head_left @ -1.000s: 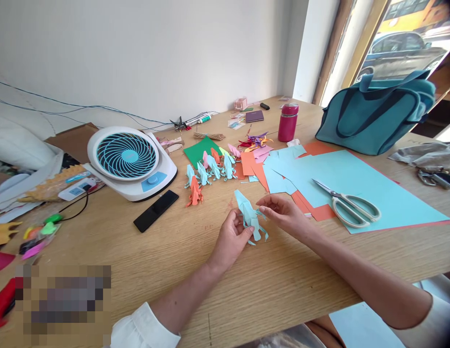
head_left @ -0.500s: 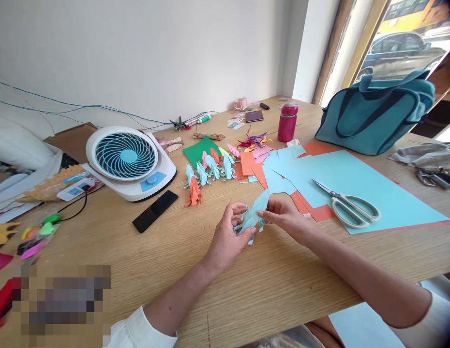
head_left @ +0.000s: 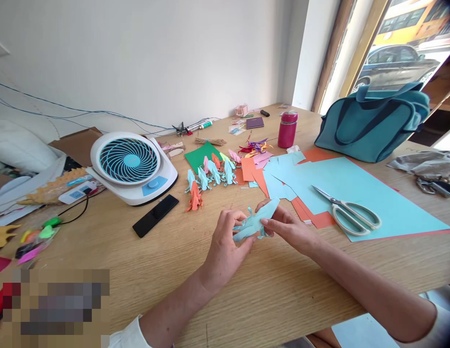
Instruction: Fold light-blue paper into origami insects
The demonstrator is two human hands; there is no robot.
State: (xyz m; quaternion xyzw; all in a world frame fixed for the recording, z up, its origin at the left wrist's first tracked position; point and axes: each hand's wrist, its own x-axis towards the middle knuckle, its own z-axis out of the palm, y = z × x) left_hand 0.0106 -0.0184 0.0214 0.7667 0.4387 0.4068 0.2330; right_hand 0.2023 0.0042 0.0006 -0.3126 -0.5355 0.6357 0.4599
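Looks out from a single head mount, facing forward and down over the table (head_left: pixel 167 280) from its near edge; sits close behind and above the left hand (head_left: pixel 227 239) and right hand (head_left: pixel 295 233), takes in the wall (head_left: pixel 167 63) beyond and, at far right, a car (head_left: pixel 386 67) outdoors

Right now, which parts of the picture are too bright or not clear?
Head view: daylight pales the scene around the car; head view: a pixel mosaic hides part of the table at lower left; head view: the light-blue paper figure shows pale, low-contrast folds.
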